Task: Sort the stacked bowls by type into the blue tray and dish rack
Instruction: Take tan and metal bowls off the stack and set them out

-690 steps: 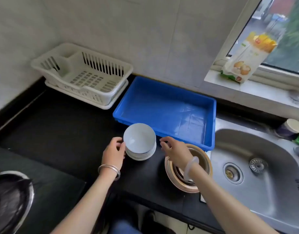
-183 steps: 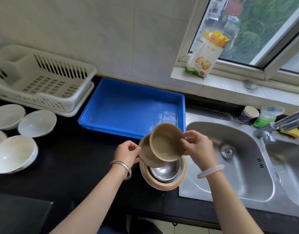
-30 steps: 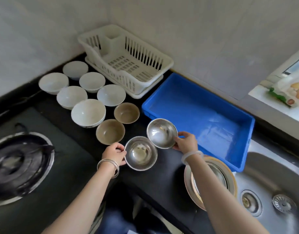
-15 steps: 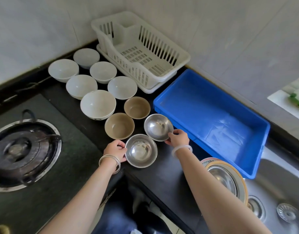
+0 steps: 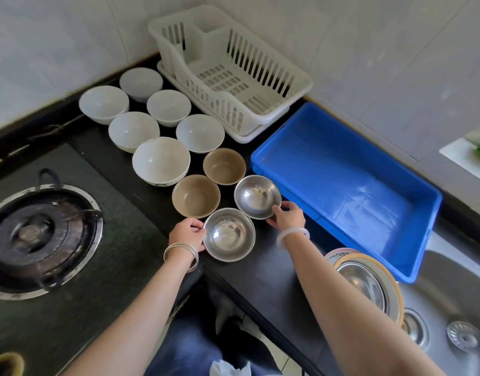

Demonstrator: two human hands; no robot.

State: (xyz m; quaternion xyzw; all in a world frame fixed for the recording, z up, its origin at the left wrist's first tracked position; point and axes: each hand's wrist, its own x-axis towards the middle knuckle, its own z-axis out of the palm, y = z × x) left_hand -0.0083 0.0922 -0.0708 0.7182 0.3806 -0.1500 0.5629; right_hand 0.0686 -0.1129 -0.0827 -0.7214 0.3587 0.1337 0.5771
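Observation:
Two small steel bowls stand on the black counter. My left hand (image 5: 188, 234) grips the rim of the near steel bowl (image 5: 229, 234). My right hand (image 5: 287, 216) holds the edge of the far steel bowl (image 5: 257, 196). Behind them sit two brown bowls (image 5: 196, 196) (image 5: 224, 166) and several white bowls (image 5: 161, 160). The blue tray (image 5: 347, 185) lies empty to the right. Behind it at the wall is the white dish rack (image 5: 228, 71), also empty. A stack of larger bowls (image 5: 369, 283), steel inside orange-rimmed ones, stays by my right forearm.
A gas burner (image 5: 38, 234) takes up the left of the counter. The steel sink (image 5: 450, 308) with its drain lies at the lower right. The tiled wall closes off the back. The counter's front edge runs diagonally below my hands.
My right hand has lowered the far steel bowl onto the counter beside the brown bowls. My left hand keeps its hold on the near one. The camera has swung slightly left.

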